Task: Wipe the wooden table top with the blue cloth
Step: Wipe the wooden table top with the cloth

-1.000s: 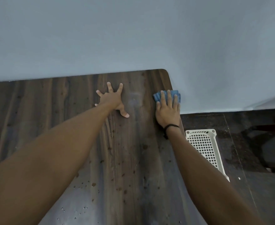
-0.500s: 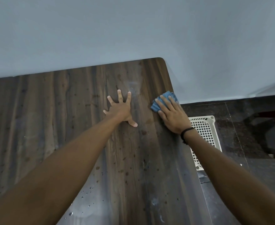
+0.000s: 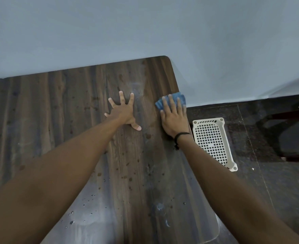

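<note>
The dark wooden table top [image 3: 57, 120] fills the lower left, with small spots and water drops near me. My right hand [image 3: 174, 118] lies flat on the blue cloth [image 3: 177, 98], pressing it down at the table's right edge; only the cloth's far end shows beyond my fingers. A black band circles that wrist. My left hand [image 3: 124, 112] rests palm down on the wood to the left of the cloth, fingers spread, holding nothing.
A pale wall [image 3: 145, 32] runs along the table's far edge. A white perforated plastic basket [image 3: 212, 140] lies on the dark floor just right of the table. A dark furniture piece [image 3: 289, 131] stands at the far right.
My right hand has turned from angled to pointing straight ahead and slid the cloth right to the table edge. The left hand stays planted.
</note>
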